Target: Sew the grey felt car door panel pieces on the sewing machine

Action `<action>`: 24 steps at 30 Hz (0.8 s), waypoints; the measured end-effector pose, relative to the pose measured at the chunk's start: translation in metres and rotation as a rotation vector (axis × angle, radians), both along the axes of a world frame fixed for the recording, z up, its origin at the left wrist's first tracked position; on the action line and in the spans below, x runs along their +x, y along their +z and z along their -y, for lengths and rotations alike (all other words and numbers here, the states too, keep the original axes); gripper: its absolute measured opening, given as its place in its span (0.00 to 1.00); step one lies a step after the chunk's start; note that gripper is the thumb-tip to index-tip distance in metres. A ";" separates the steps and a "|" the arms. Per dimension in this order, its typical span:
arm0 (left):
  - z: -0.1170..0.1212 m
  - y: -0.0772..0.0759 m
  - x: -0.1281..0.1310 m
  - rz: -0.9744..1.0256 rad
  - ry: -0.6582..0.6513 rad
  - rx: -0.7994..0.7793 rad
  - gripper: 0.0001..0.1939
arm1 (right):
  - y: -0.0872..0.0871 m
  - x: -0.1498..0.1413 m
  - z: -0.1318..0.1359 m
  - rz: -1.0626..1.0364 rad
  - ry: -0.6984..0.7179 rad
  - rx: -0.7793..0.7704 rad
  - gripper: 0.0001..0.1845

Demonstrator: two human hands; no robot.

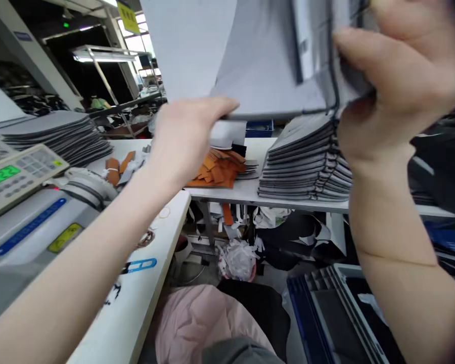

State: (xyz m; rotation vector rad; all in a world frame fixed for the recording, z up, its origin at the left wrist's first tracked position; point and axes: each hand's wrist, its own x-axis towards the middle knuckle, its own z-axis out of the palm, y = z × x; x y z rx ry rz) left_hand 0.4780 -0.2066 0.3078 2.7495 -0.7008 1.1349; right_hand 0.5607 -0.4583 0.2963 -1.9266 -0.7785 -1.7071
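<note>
Two hands on my screen: the right hand (394,86) pinches a gray fabric panel (265,65) at upper right; the left hand (185,139) is open, just under it.

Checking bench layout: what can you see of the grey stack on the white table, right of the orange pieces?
The stack of grey panels is many layers, pale grey on top with darker bound-looking edges and rounded corners; the material looks like fabric or felt. The layers lie slightly staggered on the white table, near its front edge. The right hand holds a raised panel just above it; whether that panel touches the stack cannot be told.
</note>
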 end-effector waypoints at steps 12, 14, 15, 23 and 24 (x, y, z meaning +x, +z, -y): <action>-0.016 -0.149 -0.044 -0.331 -0.065 0.159 0.24 | -0.067 0.119 0.079 -0.759 -0.539 -0.162 0.23; -0.039 -0.176 -0.083 -0.504 0.020 0.044 0.34 | -0.074 0.118 0.042 -0.695 -0.485 -0.171 0.24; -0.047 -0.188 -0.101 -0.589 0.063 -0.021 0.37 | -0.081 0.118 0.013 -0.667 -0.419 -0.194 0.25; -0.072 -0.230 -0.230 -1.098 0.384 -0.500 0.24 | -0.160 0.113 -0.278 -1.004 0.008 -0.602 0.18; -0.071 -0.231 -0.249 -1.092 0.425 -0.566 0.21 | -0.160 0.111 -0.298 -1.030 -0.026 -0.603 0.19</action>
